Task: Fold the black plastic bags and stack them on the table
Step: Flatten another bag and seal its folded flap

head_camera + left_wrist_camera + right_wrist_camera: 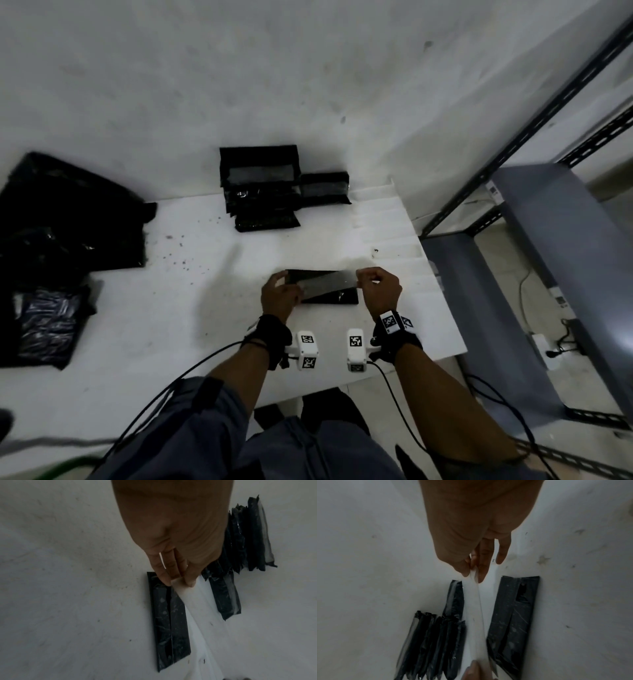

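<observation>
pinching clear strip [327, 283] taut, left hand [279, 295], right hand [380, 287], above folded bag [337, 298]

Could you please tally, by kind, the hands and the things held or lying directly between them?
hands: 2, the left hand and the right hand
translucent strip: 1, an end pinched by each hand
folded black bag: 1, lying flat beneath it
Total: 4
</observation>
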